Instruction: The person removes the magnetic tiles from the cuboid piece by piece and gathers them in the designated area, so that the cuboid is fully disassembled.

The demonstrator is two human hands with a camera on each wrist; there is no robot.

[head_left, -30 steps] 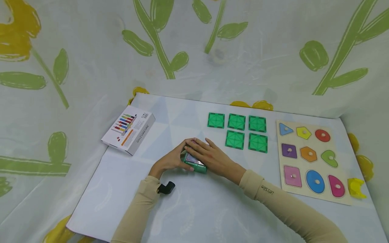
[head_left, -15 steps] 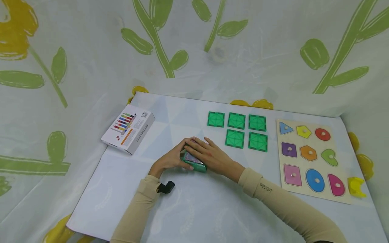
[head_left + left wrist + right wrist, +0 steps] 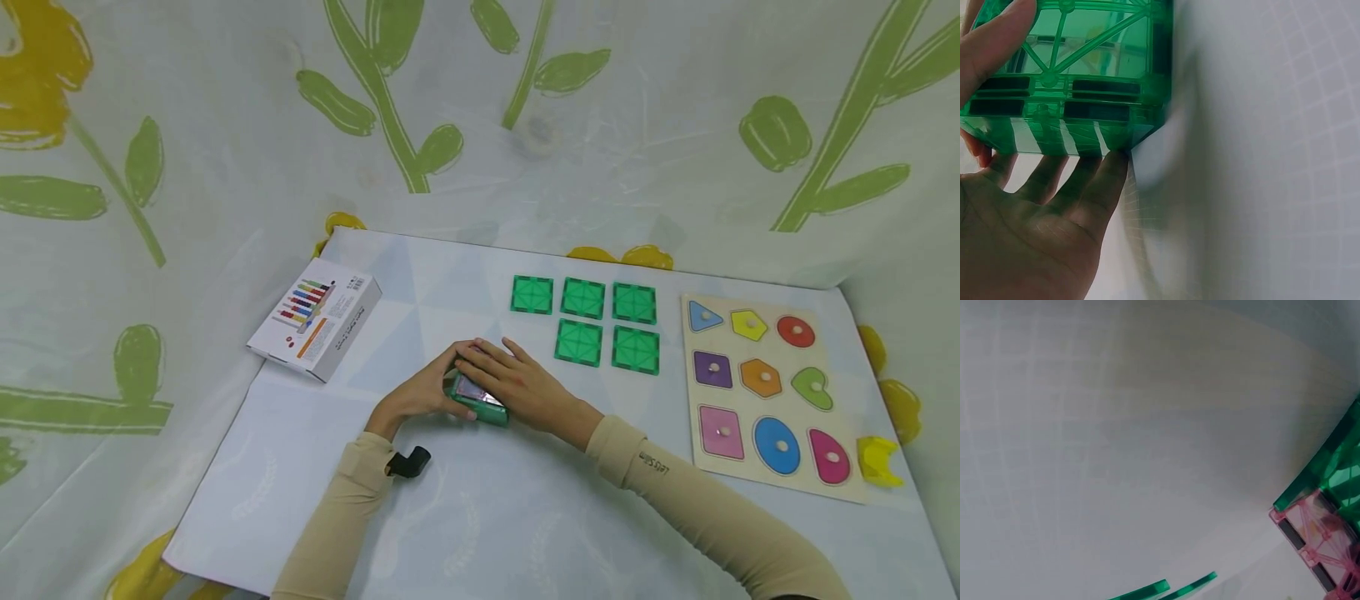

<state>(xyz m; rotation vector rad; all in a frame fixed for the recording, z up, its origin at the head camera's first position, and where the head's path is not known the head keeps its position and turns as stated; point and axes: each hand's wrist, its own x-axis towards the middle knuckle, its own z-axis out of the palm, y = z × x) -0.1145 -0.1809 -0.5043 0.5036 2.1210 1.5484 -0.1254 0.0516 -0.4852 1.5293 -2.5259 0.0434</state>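
In the head view my left hand (image 3: 418, 393) grips a small green box of magnetic tiles (image 3: 491, 412), thumb on the near wall. The left wrist view has the thumb (image 3: 1007, 31) at one side of the green tile box (image 3: 1104, 90) and the fingers (image 3: 1107, 187) spread along the opposite side. A pink magnetic tile (image 3: 470, 392) lies at the box's top. My right hand (image 3: 528, 396) reaches over from the right, with fairly straight fingers laid over the top; its thumb is hidden. The right wrist view shows the pink tile (image 3: 1322, 540) against a green wall.
Several flat green magnetic tiles (image 3: 583, 297) lie in two rows beyond the hands. A wooden knob puzzle (image 3: 727, 479) occupies the right side, beside a yellow notched piece (image 3: 877, 462). A white abacus box (image 3: 341, 312) sits at the back left of the table (image 3: 300, 492).
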